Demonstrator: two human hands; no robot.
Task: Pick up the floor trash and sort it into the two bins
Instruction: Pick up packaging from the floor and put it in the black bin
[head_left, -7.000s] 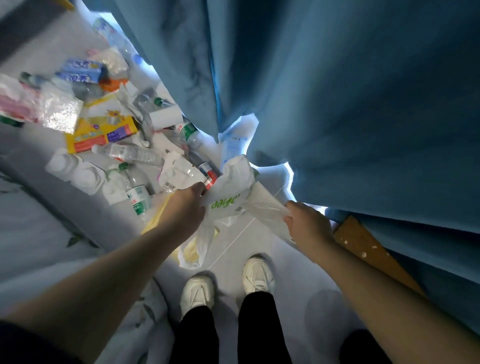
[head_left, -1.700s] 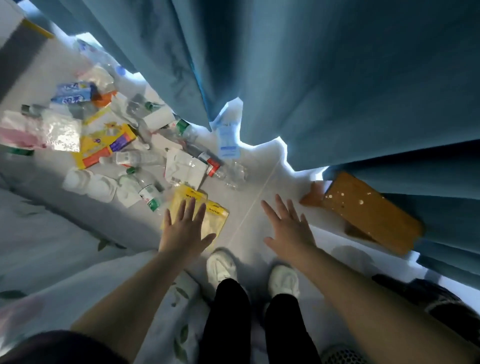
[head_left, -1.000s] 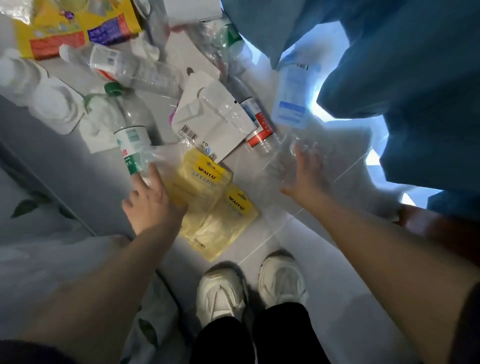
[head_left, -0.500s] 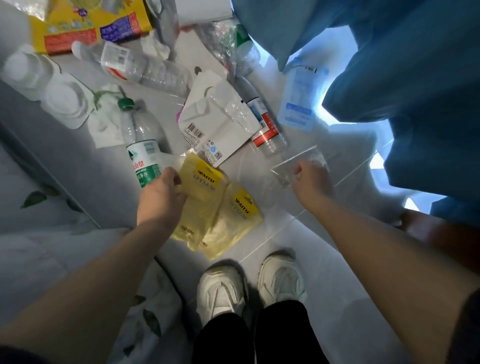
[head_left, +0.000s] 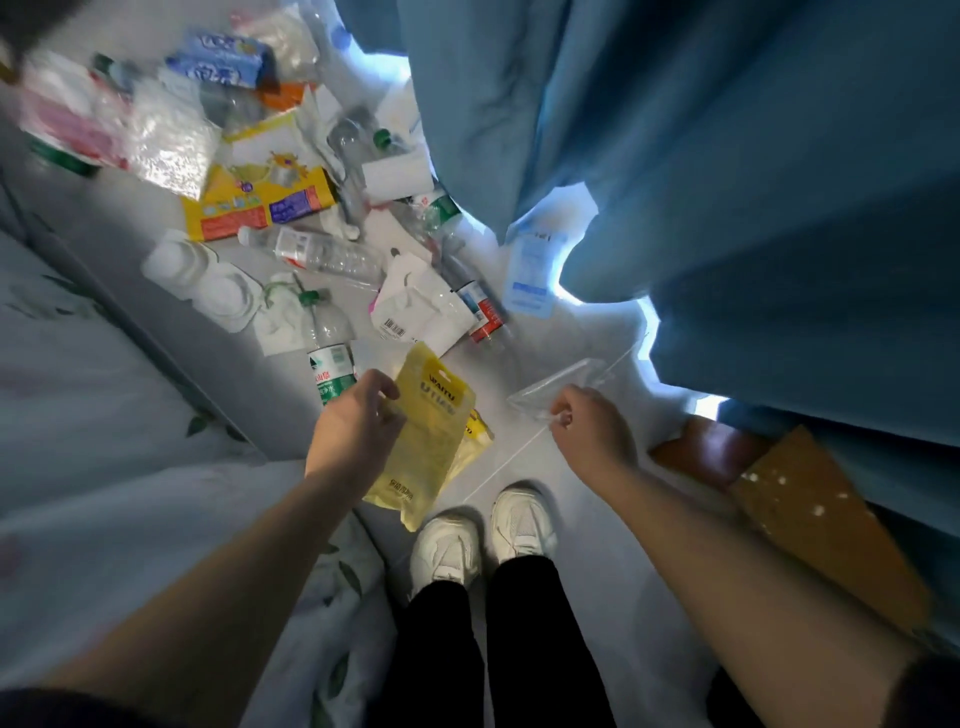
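- The left hand (head_left: 358, 423) has its grip closed on the upper edge of a yellow pouch (head_left: 431, 431), thumb and fingers curled round it. The pouch hangs raised off the floor (head_left: 597, 530), probably to free it from the second yellow pouch (head_left: 479, 427) lying just beneath.
- The right hand (head_left: 592, 428) pinches the near edge of a clear plastic wrapper (head_left: 558, 382). The grip is tight, which suits so thin and slippery a film. Whether the wrapper's far end is off the floor cannot be told.
- Each hand holds one piece, seemingly so that two go in a single trip.
- The remaining trash lies far and left: a green-capped water bottle (head_left: 327, 353) just beside the left hand, a white blister card (head_left: 423, 312), a red-labelled bottle (head_left: 485, 314) and a yellow carton (head_left: 260, 197).
- Neither bin is in view, so these two pieces are not yet sorted, and most of the pile is untouched.
- A blue curtain (head_left: 727, 208) hangs on the right, crowding the reach.
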